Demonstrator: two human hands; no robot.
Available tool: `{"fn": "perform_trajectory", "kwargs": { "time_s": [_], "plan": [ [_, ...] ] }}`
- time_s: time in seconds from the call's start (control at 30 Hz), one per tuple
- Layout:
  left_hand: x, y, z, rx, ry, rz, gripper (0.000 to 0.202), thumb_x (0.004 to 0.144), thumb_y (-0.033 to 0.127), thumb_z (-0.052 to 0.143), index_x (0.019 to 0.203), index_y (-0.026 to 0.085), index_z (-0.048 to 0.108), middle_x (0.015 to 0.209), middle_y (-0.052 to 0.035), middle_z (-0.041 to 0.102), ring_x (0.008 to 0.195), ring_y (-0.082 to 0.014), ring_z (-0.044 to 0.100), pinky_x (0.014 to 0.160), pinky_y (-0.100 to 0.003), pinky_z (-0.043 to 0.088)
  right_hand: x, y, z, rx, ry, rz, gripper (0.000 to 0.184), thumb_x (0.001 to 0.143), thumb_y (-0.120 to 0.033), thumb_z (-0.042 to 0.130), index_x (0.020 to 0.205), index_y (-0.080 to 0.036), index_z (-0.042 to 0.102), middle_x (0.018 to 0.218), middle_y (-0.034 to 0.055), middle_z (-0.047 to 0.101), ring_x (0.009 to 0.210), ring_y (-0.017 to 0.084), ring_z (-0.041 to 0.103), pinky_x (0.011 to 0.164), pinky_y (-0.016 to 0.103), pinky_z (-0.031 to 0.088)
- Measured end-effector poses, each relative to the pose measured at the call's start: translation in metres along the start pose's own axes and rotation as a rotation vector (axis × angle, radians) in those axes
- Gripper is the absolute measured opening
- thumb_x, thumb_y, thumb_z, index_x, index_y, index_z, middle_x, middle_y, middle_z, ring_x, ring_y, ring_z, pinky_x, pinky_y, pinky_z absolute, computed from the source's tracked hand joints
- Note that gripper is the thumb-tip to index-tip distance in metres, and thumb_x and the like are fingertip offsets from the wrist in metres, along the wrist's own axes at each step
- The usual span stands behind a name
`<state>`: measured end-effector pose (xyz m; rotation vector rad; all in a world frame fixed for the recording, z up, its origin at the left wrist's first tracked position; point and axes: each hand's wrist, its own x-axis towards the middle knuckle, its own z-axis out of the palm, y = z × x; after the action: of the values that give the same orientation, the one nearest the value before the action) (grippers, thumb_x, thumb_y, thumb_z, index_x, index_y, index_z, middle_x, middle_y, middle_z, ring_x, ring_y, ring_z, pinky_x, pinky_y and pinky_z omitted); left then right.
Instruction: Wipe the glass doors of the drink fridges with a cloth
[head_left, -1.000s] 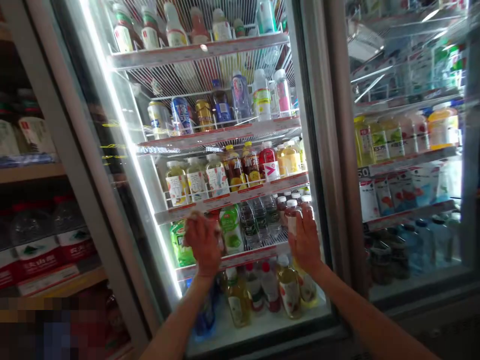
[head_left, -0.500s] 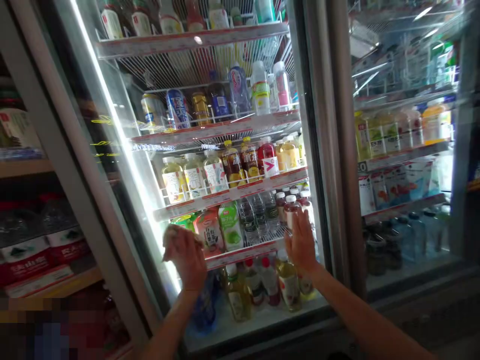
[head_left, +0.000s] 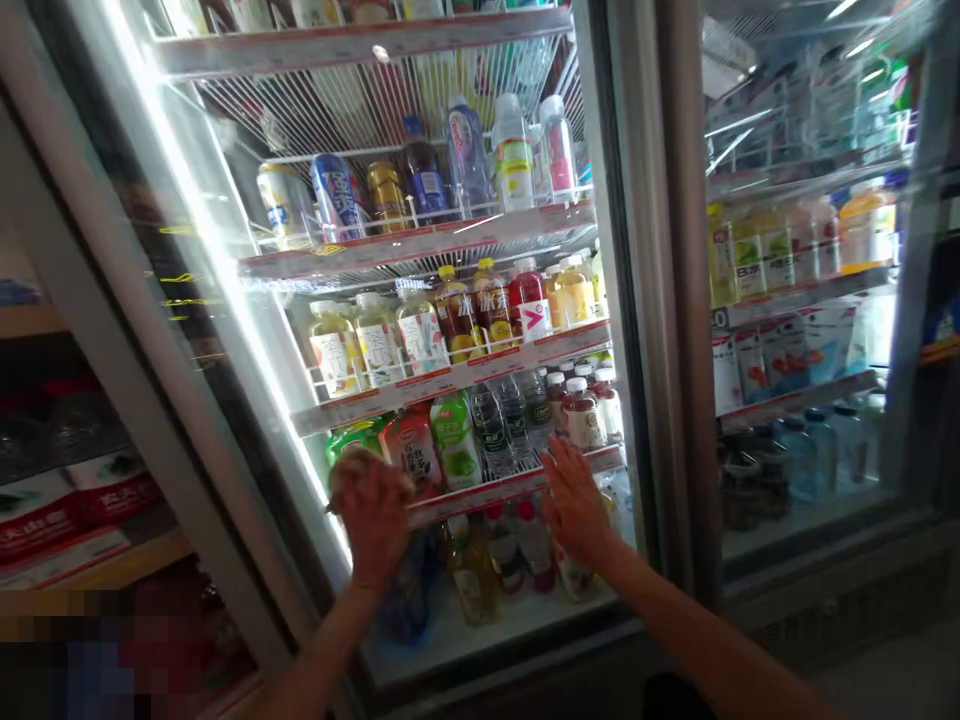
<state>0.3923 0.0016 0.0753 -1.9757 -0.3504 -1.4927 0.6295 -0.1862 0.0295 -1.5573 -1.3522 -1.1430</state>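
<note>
My left hand is closed around a crumpled, dull-coloured cloth at the left side of a glass-fronted drinks fridge. Behind that hand, through the glass, stand a red drink pack and a green one. With fingers stretched out and nothing in it, my right hand is held flat at the glass, in front of the lower shelf's edge. Small brown bottles show just above its fingertips. Contact of either hand with the glass cannot be made out for certain.
A metal door frame runs down the right of this fridge, with another stocked fridge door beyond. Bottles and cans fill the shelves behind the glass. At left, wooden shelving carries red-and-white packs of bottles.
My right hand has moved down and left, from in front of the brown bottles to the shelf edge. My left hand with the cloth has shifted only slightly. The view has tilted a little.
</note>
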Motion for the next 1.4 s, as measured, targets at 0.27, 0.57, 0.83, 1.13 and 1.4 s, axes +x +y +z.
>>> {"fn": "perform_trajectory", "kwargs": {
  "time_s": [0.27, 0.57, 0.83, 1.13, 1.4],
  "plan": [
    [0.038, -0.014, 0.002, -0.075, 0.073, 0.052, 0.062, 0.083, 0.012, 0.051, 0.140, 0.027, 0.031, 0.151, -0.0061, 0.020, 0.141, -0.0253, 0.009, 0.113, -0.050, 0.015, 0.005, -0.002, 0.000, -0.010, -0.019, 0.014, 0.066, 0.084, -0.015, 0.039, 0.146, -0.016, 0.015, 0.151, 0.0115, 0.019, 0.139, 0.025, 0.017, 0.109, 0.052, 0.027],
    [0.085, 0.038, 0.023, -0.114, -0.128, 0.515, 0.041, 0.087, 0.018, 0.044, 0.128, 0.024, 0.048, 0.146, -0.0025, 0.034, 0.141, -0.0185, 0.010, 0.116, -0.043, 0.008, 0.002, 0.007, -0.008, -0.057, -0.056, -0.042, 0.067, 0.083, -0.012, 0.039, 0.146, -0.015, 0.015, 0.148, 0.0133, 0.026, 0.140, 0.025, 0.015, 0.108, 0.051, 0.028],
    [0.089, 0.089, 0.039, -0.237, -0.217, 0.826, 0.040, 0.087, 0.020, 0.043, 0.126, 0.021, 0.050, 0.145, -0.0040, 0.036, 0.141, -0.0165, 0.012, 0.116, -0.041, 0.005, -0.011, 0.044, -0.030, -0.127, -0.039, 0.045, 0.067, 0.084, -0.013, 0.038, 0.146, -0.019, 0.014, 0.150, 0.0100, 0.024, 0.140, 0.024, 0.017, 0.109, 0.050, 0.027],
    [0.120, 0.159, 0.077, -0.224, -0.268, 0.713, 0.044, 0.088, 0.018, 0.041, 0.132, 0.017, 0.043, 0.148, -0.0080, 0.029, 0.141, -0.0218, 0.010, 0.115, -0.047, 0.008, -0.041, 0.075, -0.047, -0.157, -0.033, 0.156, 0.067, 0.086, -0.014, 0.036, 0.147, -0.022, 0.008, 0.150, 0.0090, 0.024, 0.139, 0.024, 0.020, 0.107, 0.050, 0.030],
    [0.150, 0.204, 0.096, -0.214, -0.244, 0.657, 0.043, 0.091, 0.018, 0.037, 0.134, 0.016, 0.041, 0.150, -0.0071, 0.024, 0.140, -0.0247, 0.014, 0.114, -0.048, 0.014, -0.055, 0.090, -0.054, -0.167, 0.015, 0.203, 0.068, 0.086, -0.015, 0.037, 0.147, -0.023, 0.008, 0.150, 0.0093, 0.023, 0.138, 0.026, 0.023, 0.106, 0.051, 0.032]
  ]
}}
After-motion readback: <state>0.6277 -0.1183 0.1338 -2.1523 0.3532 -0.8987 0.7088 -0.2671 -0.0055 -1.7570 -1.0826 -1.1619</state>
